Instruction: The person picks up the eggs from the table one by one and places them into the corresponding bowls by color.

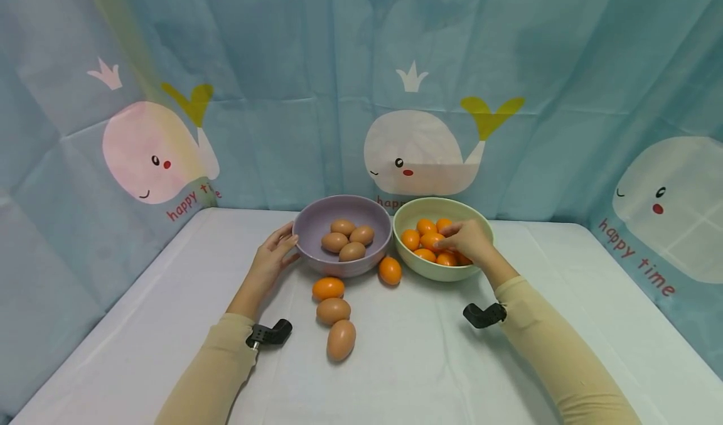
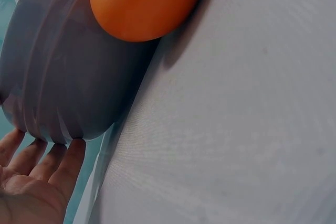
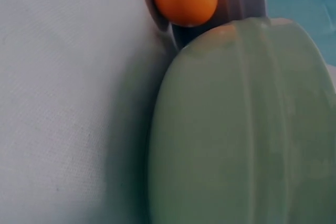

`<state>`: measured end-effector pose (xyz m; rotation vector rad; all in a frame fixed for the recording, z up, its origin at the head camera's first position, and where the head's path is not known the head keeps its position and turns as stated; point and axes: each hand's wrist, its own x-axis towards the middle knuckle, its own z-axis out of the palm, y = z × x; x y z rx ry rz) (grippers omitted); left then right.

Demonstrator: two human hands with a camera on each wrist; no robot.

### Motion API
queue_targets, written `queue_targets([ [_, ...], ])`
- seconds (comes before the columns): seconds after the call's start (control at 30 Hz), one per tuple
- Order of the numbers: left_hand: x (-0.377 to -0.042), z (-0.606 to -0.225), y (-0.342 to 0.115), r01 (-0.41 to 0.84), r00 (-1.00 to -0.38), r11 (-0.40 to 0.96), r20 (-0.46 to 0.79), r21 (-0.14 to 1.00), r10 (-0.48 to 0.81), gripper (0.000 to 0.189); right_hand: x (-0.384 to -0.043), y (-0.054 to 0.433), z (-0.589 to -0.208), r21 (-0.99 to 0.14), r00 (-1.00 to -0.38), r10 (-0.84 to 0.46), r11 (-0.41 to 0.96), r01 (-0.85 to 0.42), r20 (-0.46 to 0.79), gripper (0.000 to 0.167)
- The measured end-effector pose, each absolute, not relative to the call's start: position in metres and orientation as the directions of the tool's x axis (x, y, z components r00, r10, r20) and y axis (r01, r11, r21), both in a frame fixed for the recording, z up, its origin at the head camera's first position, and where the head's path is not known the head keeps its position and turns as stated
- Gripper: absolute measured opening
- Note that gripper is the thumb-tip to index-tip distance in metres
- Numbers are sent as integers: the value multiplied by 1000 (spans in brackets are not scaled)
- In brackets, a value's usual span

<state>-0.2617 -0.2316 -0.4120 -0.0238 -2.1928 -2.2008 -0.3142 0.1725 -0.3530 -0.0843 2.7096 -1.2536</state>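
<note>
A purple bowl (image 1: 342, 268) holds several brown eggs (image 1: 353, 252). My left hand (image 1: 270, 258) rests against its left side, fingertips touching the wall and fingers fairly straight in the left wrist view. To the right, a light green bowl (image 1: 443, 273) holds several orange eggs (image 1: 410, 239). Inside it, my right hand (image 1: 470, 240) pinches the right end of one orange egg (image 1: 432, 242) between thumb and fingers. The right wrist view shows the green bowl's outside (image 3: 210, 129); the right hand is hidden there.
One orange egg (image 1: 390, 270) lies in front, between the two bowls. Before the purple bowl, another orange egg (image 1: 328, 289) and two brown eggs (image 1: 341, 340) form a line on the white tablecloth (image 1: 418, 362). A blue whale-print curtain (image 1: 271, 142) hangs behind the table.
</note>
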Motion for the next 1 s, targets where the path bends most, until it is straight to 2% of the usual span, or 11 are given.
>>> queue_targets([
  [0.33, -263, -411, -231, 31, -999, -4, 31, 1000, -19, 59, -319, 170, -357, -694, -988, -121, 719, -23, -92, 38],
  [0.47, -263, -412, -231, 31, -999, -6, 31, 1000, -22, 58, -317, 170, -357, -700, -989, -112, 714, -12, -98, 37],
  [0.73, -262, -415, -233, 20, -1000, 5, 20, 1000, -20, 58, -300, 170, -347, -762, -996, -86, 646, -48, -10, 41],
  [1.0, -262, -413, -232, 28, -999, 6, 28, 1000, -17, 59, -255, 156, -323, -885, -990, -129, 452, -107, 55, 46],
])
